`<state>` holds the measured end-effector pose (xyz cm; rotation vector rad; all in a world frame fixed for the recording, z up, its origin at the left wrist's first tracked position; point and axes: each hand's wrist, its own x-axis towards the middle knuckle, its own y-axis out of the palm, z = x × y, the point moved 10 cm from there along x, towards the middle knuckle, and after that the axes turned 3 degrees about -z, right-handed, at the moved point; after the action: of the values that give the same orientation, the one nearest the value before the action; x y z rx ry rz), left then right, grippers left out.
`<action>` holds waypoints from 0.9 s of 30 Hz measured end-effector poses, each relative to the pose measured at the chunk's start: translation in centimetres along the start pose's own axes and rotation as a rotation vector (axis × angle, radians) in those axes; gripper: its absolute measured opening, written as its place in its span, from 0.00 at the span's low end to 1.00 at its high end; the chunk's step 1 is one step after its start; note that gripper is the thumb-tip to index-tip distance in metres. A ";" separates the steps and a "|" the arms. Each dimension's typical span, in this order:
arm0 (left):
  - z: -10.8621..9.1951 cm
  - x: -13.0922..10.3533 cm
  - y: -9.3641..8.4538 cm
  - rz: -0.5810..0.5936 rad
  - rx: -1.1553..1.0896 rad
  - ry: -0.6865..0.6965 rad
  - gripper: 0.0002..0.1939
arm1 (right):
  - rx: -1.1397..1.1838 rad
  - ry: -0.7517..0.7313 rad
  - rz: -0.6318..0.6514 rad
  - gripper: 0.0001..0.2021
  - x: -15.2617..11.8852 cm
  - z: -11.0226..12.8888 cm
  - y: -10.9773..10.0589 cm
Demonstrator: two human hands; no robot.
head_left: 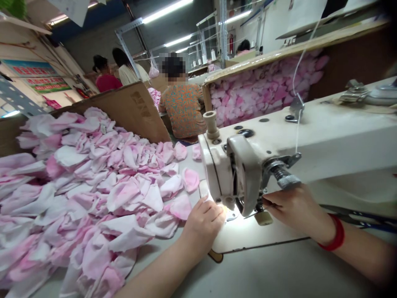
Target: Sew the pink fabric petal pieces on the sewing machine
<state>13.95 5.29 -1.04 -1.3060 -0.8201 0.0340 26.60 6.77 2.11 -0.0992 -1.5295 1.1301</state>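
A white sewing machine [248, 165] stands in front of me, its lamp lighting the needle plate. My left hand [203, 223] rests beside the needle area with its fingers bent and pressed together. What lies under those fingertips is washed out by the light. My right hand [290, 209], wearing a red wristband [335, 234], is closed at the right side of the machine head, just below the thread tension knob [287, 179]. Its fingertips are partly hidden, and I cannot make out what they grip. White thread runs down to the machine's guides.
A large heap of pink and white fabric pieces [102, 186] covers the table's left side, against a cardboard panel [142, 109]. Dark-handled scissors [356, 217] lie behind my right wrist. Beyond the machine, a cardboard box holds more pink pieces [263, 93]. Several people sit farther back.
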 end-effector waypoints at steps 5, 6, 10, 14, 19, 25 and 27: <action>-0.6 0.0 -0.3 0.005 0.029 0.018 0.10 | 0.113 -0.057 0.395 0.13 -0.1 0.5 3.1; -0.9 0.0 -0.2 0.032 0.052 0.015 0.11 | 0.093 -0.059 0.492 0.11 -0.3 0.8 3.9; -1.9 0.0 1.1 0.180 0.300 -0.073 0.16 | 0.088 -0.062 0.668 0.08 -1.1 3.1 5.2; -2.7 -0.4 1.5 0.204 0.439 -0.090 0.18 | 0.082 -0.079 0.666 0.05 -3.0 4.9 4.0; -2.1 -1.5 0.8 0.088 0.268 -0.110 0.19 | -0.396 0.073 0.265 0.09 -4.8 -1.2 -2.9; -3.5 -1.3 -2.8 -0.163 0.095 -0.075 0.15 | -0.712 0.133 0.320 0.07 -5.7 -6.8 -4.7; -4.9 -1.1 -3.8 -0.189 -0.002 0.012 0.15 | -0.703 0.141 0.367 0.07 -5.6 -7.2 -4.0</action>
<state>14.29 -0.41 1.50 -1.2244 -0.9297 -0.1241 36.18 5.41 -0.19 -0.9464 -1.7583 0.7853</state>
